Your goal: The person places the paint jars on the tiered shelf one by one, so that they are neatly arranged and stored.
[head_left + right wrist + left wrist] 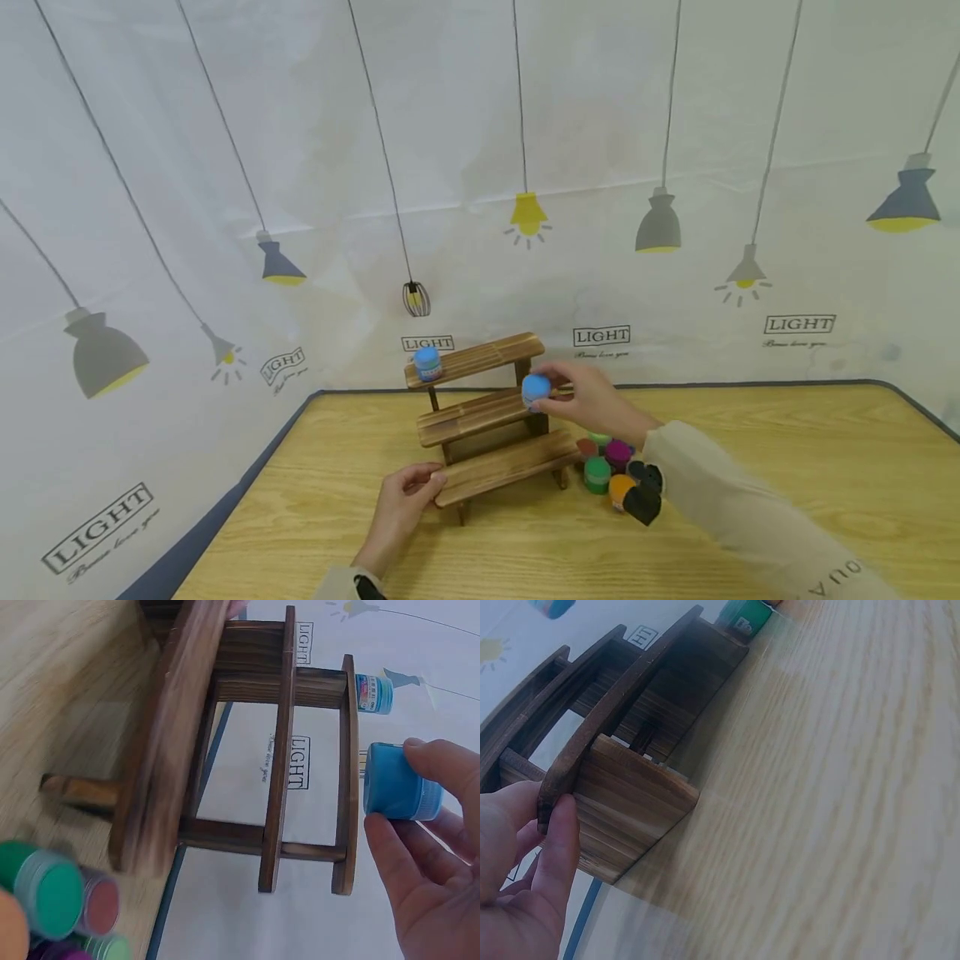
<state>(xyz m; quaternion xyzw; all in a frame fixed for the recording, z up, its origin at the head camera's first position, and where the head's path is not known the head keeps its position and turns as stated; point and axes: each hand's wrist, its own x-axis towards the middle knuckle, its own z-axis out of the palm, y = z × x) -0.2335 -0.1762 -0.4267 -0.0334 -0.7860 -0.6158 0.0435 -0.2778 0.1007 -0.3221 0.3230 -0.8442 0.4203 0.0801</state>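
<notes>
A three-tier wooden stand (502, 468) with dark brown steps is on the table. My left hand (401, 507) pinches the left end of its lowest step, thumb and fingers on either side of the board (585, 742). In my right hand (592, 402) is a small jar with a blue lid (536, 388), held between thumb and fingers near the right part of the upper steps. The right wrist view shows this blue jar (394, 781) apart from the wood. A similar blue-lidded jar (428, 365) stands at the left end of the top step.
Several small jars cluster on the table right of the stand, among them a green jar (597, 476), a purple jar (618, 454) and an orange jar (620, 490), partly behind the right wrist's black device (643, 493). A lamp-printed backdrop (465, 250) rises behind the table (787, 483).
</notes>
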